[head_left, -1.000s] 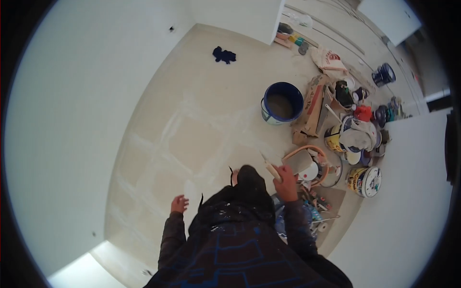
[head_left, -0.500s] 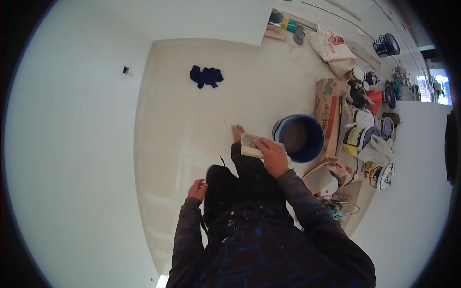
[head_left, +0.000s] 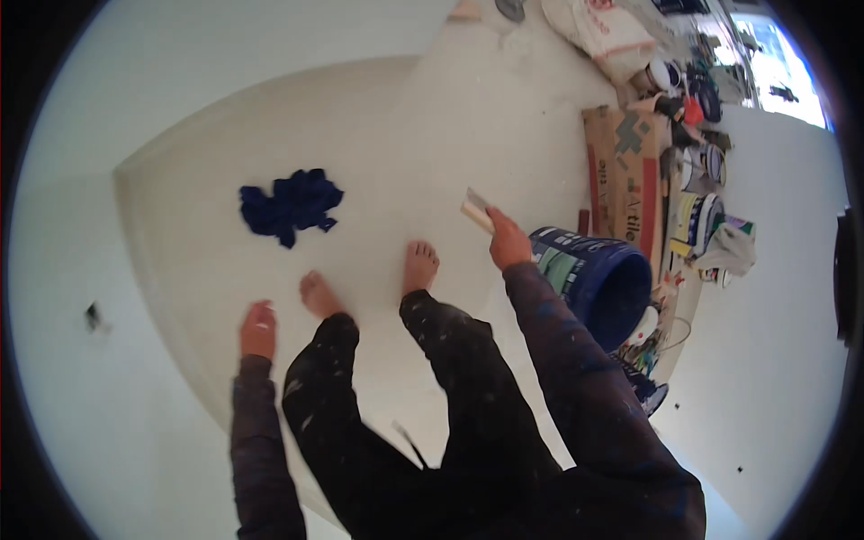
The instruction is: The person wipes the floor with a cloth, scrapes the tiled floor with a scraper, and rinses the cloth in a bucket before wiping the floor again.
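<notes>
My right hand (head_left: 511,239) is closed around a pale rectangular block (head_left: 478,214) with a flat grey face, which looks like a sanding block. It is held out above the floor, just left of a big dark blue paint bucket (head_left: 587,281). My left hand (head_left: 258,331) hangs low on the left, slightly blurred, its fingers loose and with nothing visible in them. Past it on the floor lies a crumpled dark blue cloth (head_left: 292,205). My bare feet (head_left: 420,267) stand between the cloth and the bucket.
Along the right stand cardboard tile boxes (head_left: 639,171), several paint tins (head_left: 702,220) and a white sack (head_left: 598,40). A pale wall (head_left: 81,243) with a small socket hole (head_left: 93,316) runs along the left. Smooth pale floor (head_left: 486,135) extends ahead.
The view has shifted, and both feet now show, with the legs apart. My right hand has turned the block more edge-on, away from my thigh. The left hand has moved off my leg.
</notes>
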Available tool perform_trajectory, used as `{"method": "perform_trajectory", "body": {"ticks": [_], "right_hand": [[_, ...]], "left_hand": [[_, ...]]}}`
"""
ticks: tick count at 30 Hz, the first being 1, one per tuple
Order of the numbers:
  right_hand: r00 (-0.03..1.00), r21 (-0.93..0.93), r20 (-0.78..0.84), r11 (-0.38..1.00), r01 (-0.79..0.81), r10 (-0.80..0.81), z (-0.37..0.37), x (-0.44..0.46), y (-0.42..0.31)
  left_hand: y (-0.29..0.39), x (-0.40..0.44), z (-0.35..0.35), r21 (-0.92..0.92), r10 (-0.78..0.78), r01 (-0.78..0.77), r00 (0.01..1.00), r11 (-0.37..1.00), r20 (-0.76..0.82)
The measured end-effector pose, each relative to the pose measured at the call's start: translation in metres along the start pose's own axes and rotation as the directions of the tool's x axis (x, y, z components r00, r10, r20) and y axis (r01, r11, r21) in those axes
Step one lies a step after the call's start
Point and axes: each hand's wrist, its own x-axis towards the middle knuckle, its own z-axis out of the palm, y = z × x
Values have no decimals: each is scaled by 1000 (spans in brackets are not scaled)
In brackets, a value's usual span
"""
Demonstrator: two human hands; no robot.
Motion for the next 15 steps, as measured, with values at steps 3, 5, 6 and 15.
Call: {"method": "perform_trajectory", "body": {"ticks": [3, 5, 6, 15], "right_hand": [[987, 19, -16, 987, -159, 159, 86, 61, 57], [970, 34, -80, 973, -228, 230, 117, 92, 84], [963, 24, -100, 969, -247, 249, 128, 97, 96], [879, 18, -271, 915, -404, 393, 114, 175, 178]], "left_hand": [[-13, 112, 22, -108, -114, 119, 992, 987, 47], [-37, 162, 65, -183, -77, 81, 997, 980, 31], [-39, 175, 88, -172, 16, -21, 999, 985, -31], [-53, 210, 205, -64, 298, -319, 929, 946, -219]]}}
